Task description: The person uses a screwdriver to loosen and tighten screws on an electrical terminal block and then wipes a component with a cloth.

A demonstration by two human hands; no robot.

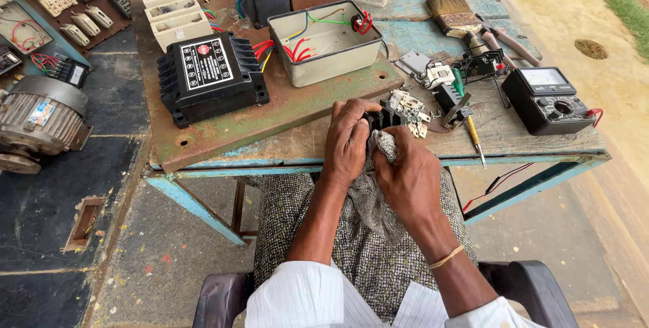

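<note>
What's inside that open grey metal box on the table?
The grey box holds loose wires in red, yellow, green and blue, and a black round part with red leads at its right wall. Where the wires run beyond the box wall is hidden.

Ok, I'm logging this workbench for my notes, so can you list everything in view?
black ribbed part: one, black, in the left hand at the table's front edge
cloth: one, grey, pressed on the part by the right hand
black box unit: one, black, on the rusty plate
open box: one, grey with coloured wires, table middle
brush: one, tan bristles, far right
meter: one, black, right edge
screwdriver: one, yellow handle, beside small loose parts
motor: one, grey, floor at left
table: one, worn blue paint
left hand: one, gripping the part
right hand: one, holding the cloth
</note>
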